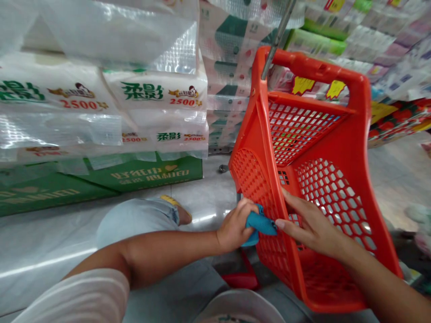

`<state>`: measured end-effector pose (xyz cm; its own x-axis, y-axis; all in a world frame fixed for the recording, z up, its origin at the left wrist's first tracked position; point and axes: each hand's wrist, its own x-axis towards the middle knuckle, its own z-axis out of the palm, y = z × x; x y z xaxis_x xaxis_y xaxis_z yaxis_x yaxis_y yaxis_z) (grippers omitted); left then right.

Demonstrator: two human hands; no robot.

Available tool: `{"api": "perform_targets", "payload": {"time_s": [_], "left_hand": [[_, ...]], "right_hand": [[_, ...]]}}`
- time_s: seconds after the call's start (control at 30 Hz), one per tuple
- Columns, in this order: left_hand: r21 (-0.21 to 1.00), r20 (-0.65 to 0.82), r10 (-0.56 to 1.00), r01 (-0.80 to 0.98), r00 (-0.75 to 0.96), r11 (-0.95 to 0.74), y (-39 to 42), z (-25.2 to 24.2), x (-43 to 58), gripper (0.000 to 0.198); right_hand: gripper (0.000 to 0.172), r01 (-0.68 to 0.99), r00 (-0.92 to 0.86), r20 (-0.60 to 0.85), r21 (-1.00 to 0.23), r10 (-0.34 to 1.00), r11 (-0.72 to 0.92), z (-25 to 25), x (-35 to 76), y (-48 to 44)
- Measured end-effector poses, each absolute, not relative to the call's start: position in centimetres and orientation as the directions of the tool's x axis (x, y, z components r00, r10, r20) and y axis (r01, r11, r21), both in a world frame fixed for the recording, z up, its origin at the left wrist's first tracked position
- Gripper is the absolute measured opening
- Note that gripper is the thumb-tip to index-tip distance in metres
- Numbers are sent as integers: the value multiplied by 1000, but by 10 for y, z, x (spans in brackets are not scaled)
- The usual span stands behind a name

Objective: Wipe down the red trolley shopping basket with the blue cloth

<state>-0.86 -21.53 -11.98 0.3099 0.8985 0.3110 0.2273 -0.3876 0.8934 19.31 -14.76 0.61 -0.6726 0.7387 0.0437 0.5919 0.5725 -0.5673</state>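
Left hand (pixel 236 225) clamped on blue cloth (pixel 261 223), centre of frame, against side of red basket (pixel 323 264). Right hand (pixel 313 226) at basket rim, fingertips beside cloth; cannot tell if gripping. Tissue packs (pixel 148 92) upper left, above green boxes (pixel 148 172).

Two hands (pixel 237 226), one blue cloth (pixel 260 222), one red basket (pixel 352 134), two yellow starburst tags (pixel 303 85), one metal rod (pixel 279 38).

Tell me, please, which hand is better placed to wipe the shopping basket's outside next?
Probably the left hand: it grips the blue cloth outside the red shopping basket, while the right hand is at its rim.
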Motion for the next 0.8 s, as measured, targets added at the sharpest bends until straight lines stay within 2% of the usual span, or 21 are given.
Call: {"api": "perform_targets", "payload": {"time_s": [0.1,0.17,0.23,0.33,0.53,0.67,0.8], "left_hand": [[896,326,907,220,265,-387,-183,-116,-13,32],[914,299,947,251,119,-320,-152,-115,-18,35],[932,256,962,290,-100,-218,-122,-116,-23,40],[938,236,940,312,-247,-153,-100,-118,-24,43],[924,265,950,327,-167,-200,-125,-121,-16,48],[932,228,936,339,-267,-130,-100,-124,-30,42],[935,209,919,344,-334,-88,-68,-122,-45,40]], "right_hand": [[67,612,-682,26,-525,731,591,-2,210,-153],[68,617,-689,47,-485,723,620,-6,222,-157],[68,613,-705,56,-454,707,647,-7,231,-163],[65,619,-719,23,-433,695,655,-3,237,-171],[56,642,-688,30,-442,725,627,6,231,-173],[53,657,-651,32,-476,758,584,5,232,-169],[56,684,-623,-36,-509,781,522,8,237,-161]]}}
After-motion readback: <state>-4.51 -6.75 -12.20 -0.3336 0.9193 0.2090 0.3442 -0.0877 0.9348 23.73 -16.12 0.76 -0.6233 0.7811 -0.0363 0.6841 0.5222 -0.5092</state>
